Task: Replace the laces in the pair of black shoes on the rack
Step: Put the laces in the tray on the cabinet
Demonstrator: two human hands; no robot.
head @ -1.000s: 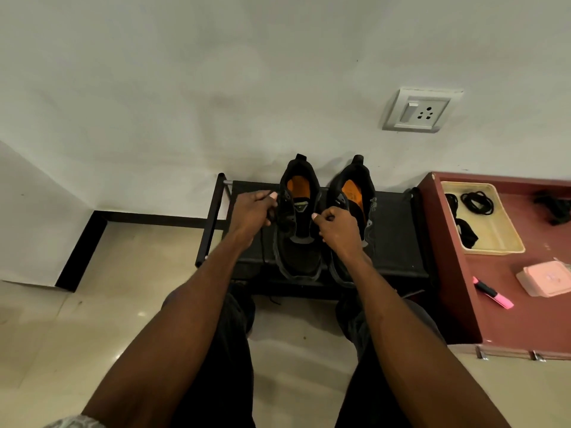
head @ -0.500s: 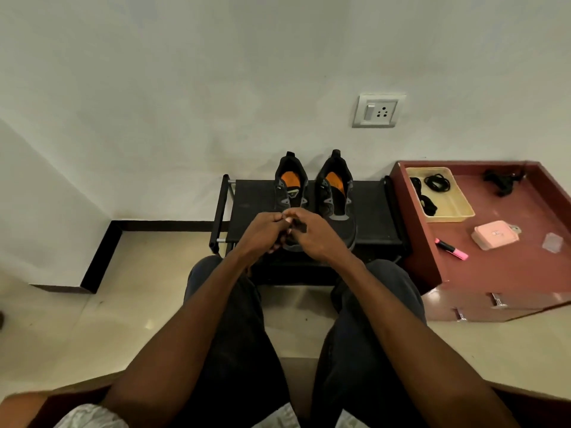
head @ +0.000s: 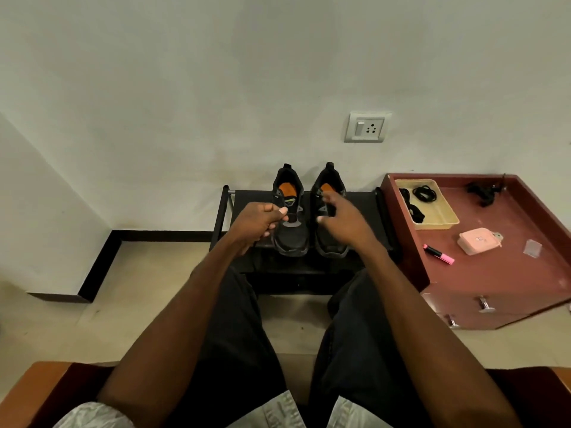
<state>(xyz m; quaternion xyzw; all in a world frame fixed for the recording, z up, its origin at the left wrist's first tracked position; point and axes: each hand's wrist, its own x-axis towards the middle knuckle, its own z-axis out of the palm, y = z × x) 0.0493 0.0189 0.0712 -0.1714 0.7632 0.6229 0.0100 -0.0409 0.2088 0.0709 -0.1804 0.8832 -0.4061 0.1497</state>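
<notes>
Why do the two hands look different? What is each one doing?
The left hand is curled, its thumb and fingers pinched together by the left shoe; whether they pinch a lace is too dark to tell. The right hand has loose, spread fingers and holds nothing, in front of the right shoe. Both hands are in front of the black shoes on the rack.

Matt black shoes [head: 290,233]; glossy floor tiles [head: 148,291]; yellow plastic tray [head: 445,217].

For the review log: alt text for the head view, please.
A seated person's left hand pinches something at the left black shoe on a low rack; the right hand reaches, fingers spread, over the right shoe. A tray of black laces sits right.
</notes>
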